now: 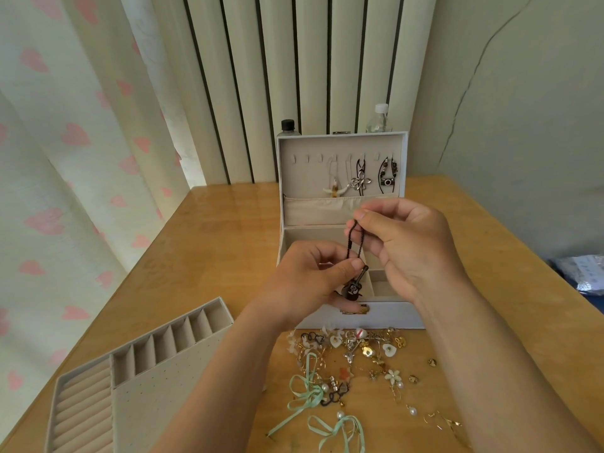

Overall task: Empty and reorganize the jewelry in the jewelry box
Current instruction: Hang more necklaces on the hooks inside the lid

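loose pile (359, 354): tiny, looked snaggy
guitar necklace (352, 288): probably light, floppy cord
left hand (304, 282): pinched cord at pendant
right hand (411, 246): pinched cord loop

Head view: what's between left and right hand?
A dark braided cord, pinched by right hand above and left hand below, guitar pendant hanging under it. Head view only.
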